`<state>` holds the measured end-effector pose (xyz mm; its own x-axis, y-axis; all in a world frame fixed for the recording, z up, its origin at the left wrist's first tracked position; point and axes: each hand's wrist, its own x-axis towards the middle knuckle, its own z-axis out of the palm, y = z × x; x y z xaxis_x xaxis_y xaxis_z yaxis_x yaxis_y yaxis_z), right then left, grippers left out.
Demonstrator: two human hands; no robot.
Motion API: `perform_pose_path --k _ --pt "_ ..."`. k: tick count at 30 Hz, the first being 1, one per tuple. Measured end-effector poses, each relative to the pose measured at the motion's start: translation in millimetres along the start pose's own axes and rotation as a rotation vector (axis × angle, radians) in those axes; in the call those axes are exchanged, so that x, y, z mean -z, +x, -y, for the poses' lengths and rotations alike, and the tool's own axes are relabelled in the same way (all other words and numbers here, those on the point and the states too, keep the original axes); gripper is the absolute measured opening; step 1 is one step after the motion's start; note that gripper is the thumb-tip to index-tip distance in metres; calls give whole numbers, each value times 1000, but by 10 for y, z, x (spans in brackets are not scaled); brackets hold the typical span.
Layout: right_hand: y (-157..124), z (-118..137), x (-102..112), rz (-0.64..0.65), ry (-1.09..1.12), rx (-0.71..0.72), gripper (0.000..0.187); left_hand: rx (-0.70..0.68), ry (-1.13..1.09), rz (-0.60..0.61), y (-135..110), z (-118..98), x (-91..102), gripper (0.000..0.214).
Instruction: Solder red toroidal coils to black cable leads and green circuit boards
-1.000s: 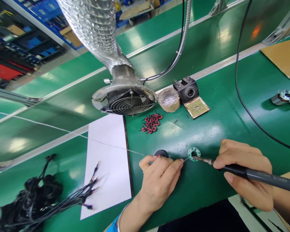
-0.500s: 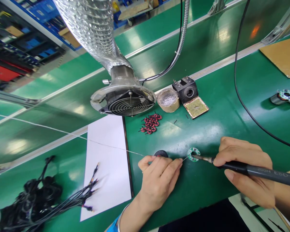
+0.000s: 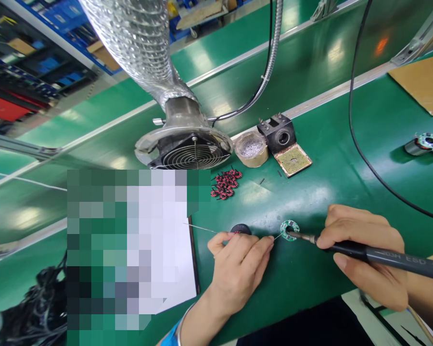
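My left hand (image 3: 238, 269) is closed on a thin solder wire (image 3: 201, 227), whose end reaches the left side of a small ring-shaped green circuit board (image 3: 283, 225). Between that hand and the bench stands a round black piece (image 3: 240, 228) with red on it, partly hidden by my fingers. In my right hand (image 3: 368, 254) is a soldering iron (image 3: 393, 258), its tip touching the board near the centre hole. The board lies on the green bench.
Red-and-black ring parts (image 3: 225, 184) lie in a pile under the fume extractor hood (image 3: 193, 149). Behind the board are a round tub (image 3: 251, 150) and an iron stand with a sponge (image 3: 293, 159). A black cable (image 3: 361, 149) crosses the right side. Blurred blocks cover the left of the bench.
Both hands hold almost the same position, the right having shifted very slightly left. The iron tip stays at the board. Blurred blocks now hide part of the left side.
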<state>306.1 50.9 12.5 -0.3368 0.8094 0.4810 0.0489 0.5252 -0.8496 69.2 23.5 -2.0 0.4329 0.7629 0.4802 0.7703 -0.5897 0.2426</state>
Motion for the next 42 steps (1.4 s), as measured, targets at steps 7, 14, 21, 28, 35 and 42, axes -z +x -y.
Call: perform_pose_path --k 7,14,21,28,35,42 --pt "-5 -2 -3 -8 -17 3 30 10 15 -4 -3 -1 -5 10" --pt "-9 -1 2 3 -8 -14 30 9 25 -4 -5 -5 -17 9" --pt "12 13 5 5 -16 8 28 4 14 -9 -4 -7 -4 9" --pt "13 6 19 22 -6 -9 28 13 20 -10 -25 2 14 9" --pt "31 42 79 16 -36 -10 28 23 18 12 -46 12 41 11" --pt "30 55 93 1 -34 -9 27 26 23 3 -67 11 43 11"
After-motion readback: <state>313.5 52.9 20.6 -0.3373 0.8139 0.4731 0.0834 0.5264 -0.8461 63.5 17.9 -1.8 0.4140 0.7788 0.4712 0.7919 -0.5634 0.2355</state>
